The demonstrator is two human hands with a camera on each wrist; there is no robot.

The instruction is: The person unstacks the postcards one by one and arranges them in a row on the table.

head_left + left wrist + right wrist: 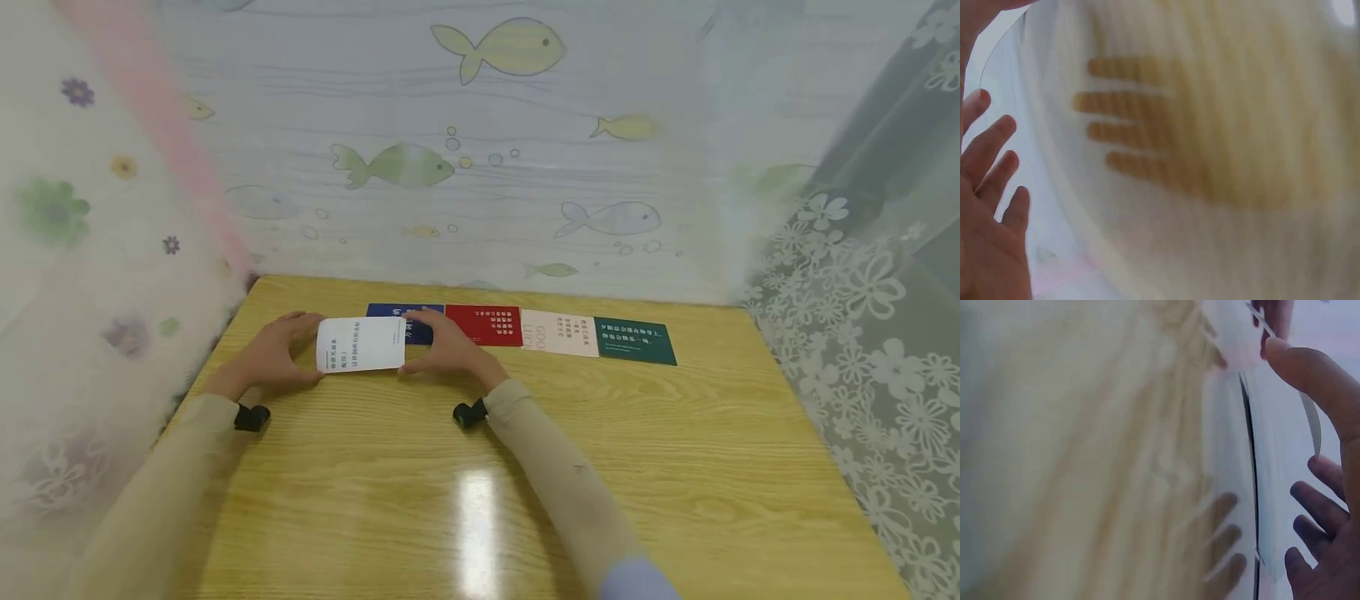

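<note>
A white card (360,343) with rows of dark printed characters is held up over the left part of the wooden table. My left hand (273,354) pinches its left edge, thumb at the near corner and index finger at the far one. On the opposite edge my right hand (446,346) pinches it the same way. The right wrist view shows the card edge-on and slightly bowed between thumb (1310,369) and index finger, the other fingers spread below. Just behind the white card lies a blue card (382,311), partly hidden by it and by my right hand.
To the right of the blue card, a red card (468,321), a cream card (547,337) and a green card (637,342) continue the row along the wooden table (600,450). A fish-patterned curtain (487,233) hangs at the back edge, with sheer flowered fabric on both sides.
</note>
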